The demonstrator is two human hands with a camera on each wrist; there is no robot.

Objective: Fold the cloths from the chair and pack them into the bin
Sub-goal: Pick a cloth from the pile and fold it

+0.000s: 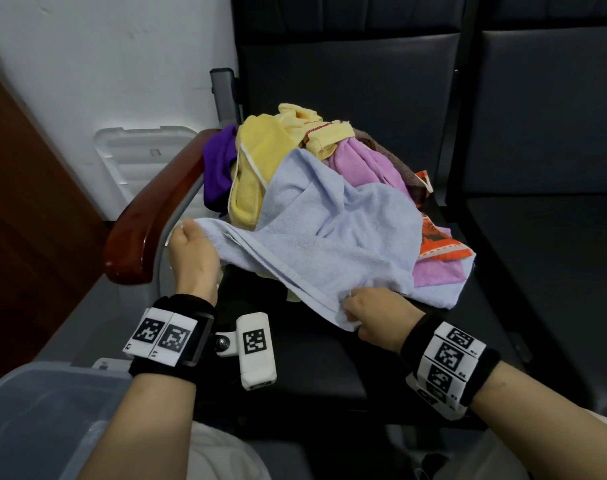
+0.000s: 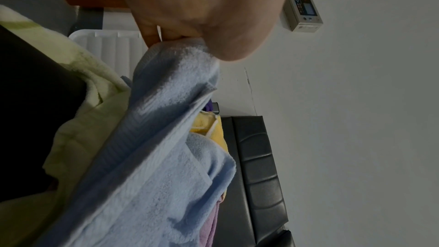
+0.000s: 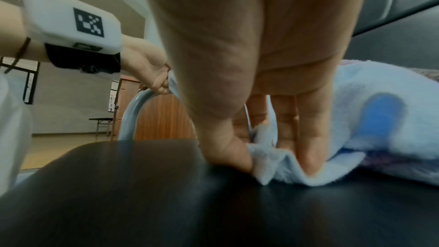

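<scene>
A light blue towel [image 1: 330, 233] drapes over the front of a cloth pile on the black chair seat [image 1: 330, 368]. My left hand [image 1: 191, 247] pinches one corner of it, raised beside the wooden armrest; the left wrist view shows the blue towel [image 2: 166, 138] hanging from my left hand [image 2: 180, 38]. My right hand [image 1: 371, 313] pinches the other near corner low on the seat; in the right wrist view thumb and fingers of my right hand [image 3: 268, 159] close on the blue towel [image 3: 356, 119]. A clear plastic bin [image 1: 42, 420] stands at the lower left.
Yellow [image 1: 260, 157], purple [image 1: 219, 168], pink [image 1: 371, 168] and orange [image 1: 440, 244] cloths lie heaped behind the towel. A pale green cloth [image 2: 78, 119] lies under it. The white bin lid [image 1: 139, 154] leans on the wall. A second black seat [image 1: 544, 258] adjoins on the right.
</scene>
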